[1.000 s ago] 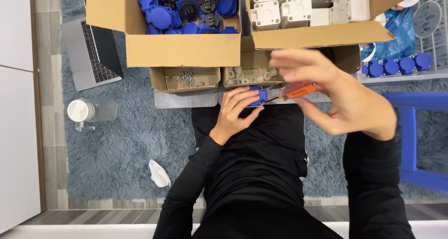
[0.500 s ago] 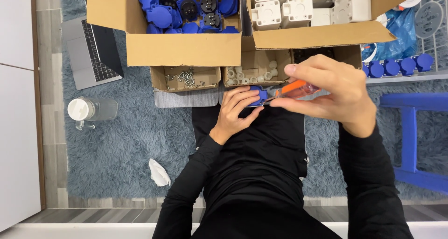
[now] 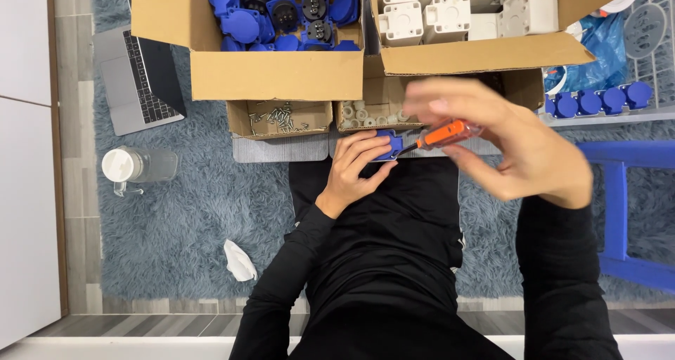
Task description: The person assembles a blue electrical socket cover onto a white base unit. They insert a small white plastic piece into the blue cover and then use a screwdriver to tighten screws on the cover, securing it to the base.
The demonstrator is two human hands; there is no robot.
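The right hand (image 3: 520, 149) is blurred, so its fingers (image 3: 450, 107) are hard to make out; they curl together around the orange handle of a screwdriver (image 3: 443, 133), whose dark shaft runs left to a small blue part (image 3: 389, 146). That part is mostly hidden: the left hand (image 3: 358, 164) covers it, fingers clamped on it, only a blue corner showing by the fingertips. Both sit over the person's lap in black clothing.

Just beyond the fingers lie two small open cardboard trays, the left one (image 3: 280, 118) with loose screws, the right one (image 3: 369, 112) with pale little rings, partly masked by the right hand. Farther out stand two large brown cardboard boxes, cut off at the top edge: the left box (image 3: 278, 75) holds blue round socket parts, the right box (image 3: 485, 54) white square housings. Right of the hand, a row of blue caps (image 3: 594, 101) sits beside a blue plastic bag (image 3: 598, 47). Well left of the fingers rest a laptop (image 3: 137, 79), partly hidden by the box, and a clear bottle (image 3: 137, 166) with a white lid on the blue shaggy rug (image 3: 204, 219).
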